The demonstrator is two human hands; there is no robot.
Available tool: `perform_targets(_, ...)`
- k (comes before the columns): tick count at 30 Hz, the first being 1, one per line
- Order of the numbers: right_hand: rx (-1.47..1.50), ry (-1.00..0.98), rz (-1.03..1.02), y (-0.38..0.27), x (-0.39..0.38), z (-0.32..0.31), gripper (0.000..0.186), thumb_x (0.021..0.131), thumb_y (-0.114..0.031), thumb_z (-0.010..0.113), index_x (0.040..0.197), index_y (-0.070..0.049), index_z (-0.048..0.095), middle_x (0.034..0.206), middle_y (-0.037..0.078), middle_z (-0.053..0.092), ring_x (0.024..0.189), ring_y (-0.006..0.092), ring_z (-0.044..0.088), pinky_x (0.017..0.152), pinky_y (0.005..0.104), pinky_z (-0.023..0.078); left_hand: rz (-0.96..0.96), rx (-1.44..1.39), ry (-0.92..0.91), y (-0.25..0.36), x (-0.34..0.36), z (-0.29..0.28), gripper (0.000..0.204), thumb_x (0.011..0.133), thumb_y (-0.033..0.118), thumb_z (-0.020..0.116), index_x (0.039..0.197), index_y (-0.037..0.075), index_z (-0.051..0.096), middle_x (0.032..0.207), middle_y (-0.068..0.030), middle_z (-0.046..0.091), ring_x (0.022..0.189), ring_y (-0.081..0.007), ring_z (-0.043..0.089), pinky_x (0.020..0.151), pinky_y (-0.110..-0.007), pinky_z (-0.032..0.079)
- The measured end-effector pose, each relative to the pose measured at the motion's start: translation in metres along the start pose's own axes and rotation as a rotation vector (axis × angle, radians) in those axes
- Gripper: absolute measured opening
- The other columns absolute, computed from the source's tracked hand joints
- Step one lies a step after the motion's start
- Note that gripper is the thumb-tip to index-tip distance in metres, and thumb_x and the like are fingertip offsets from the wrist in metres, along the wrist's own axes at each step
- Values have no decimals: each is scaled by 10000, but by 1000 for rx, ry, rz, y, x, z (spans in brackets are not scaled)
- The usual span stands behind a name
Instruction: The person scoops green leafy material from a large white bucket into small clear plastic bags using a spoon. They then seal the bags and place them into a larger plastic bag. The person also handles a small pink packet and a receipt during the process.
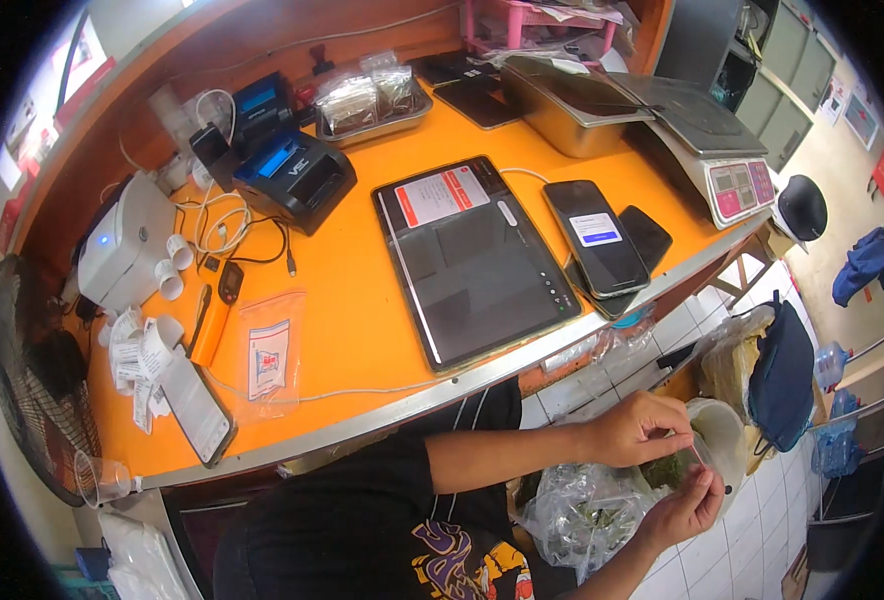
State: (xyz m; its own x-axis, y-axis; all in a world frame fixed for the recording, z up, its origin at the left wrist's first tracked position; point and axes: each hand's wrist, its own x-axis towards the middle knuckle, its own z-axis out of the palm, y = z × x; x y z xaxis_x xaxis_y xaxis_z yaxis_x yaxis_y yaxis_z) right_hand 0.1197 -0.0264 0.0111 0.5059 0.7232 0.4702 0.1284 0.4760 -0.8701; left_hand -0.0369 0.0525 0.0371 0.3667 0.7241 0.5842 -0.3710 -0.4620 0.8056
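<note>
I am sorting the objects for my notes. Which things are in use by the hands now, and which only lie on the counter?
In use:
- left hand and right hand, pinching a small clear bag with green contents
- big clear plastic bag of greens below

Lying about:
- tablet
- two phones
- weighing scale
- black printer
- white printer
- metal tray

The bench has bare orange surface at nine o'clock of the tablet; phones crowd its three o'clock side.
</note>
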Motion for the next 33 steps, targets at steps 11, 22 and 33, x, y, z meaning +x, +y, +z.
perform_targets(11, 82, -31, -44, -10, -10, 26, 140, 946, -134, 569, 954, 6, 570, 907, 75, 609, 836, 131, 554, 769, 271, 455, 10, -66, 111, 1, -16, 18, 66, 848, 69, 670, 888, 18, 659, 833, -21, 594, 685, -80, 504, 559, -236, 376)
perform_targets(22, -68, -25, -18, -26, -19, 28, 24, 838, 2, 622, 854, -10, 609, 799, 71, 587, 732, 142, 530, 673, 252, 419, -69, -151, 93, -4, -26, 27, 53, 805, 27, 661, 840, 37, 622, 800, -17, 568, 655, -51, 477, 537, -204, 367)
perform_targets(33, -383, 183, 61, -27, -66, -65, 153, 896, -83, 551, 823, 15, 644, 735, 78, 609, 651, 120, 539, 603, 249, 420, -407, -113, -636, -15, -21, 31, 225, 894, 187, 636, 817, -23, 658, 800, -89, 648, 688, -148, 617, 591, -285, 467)
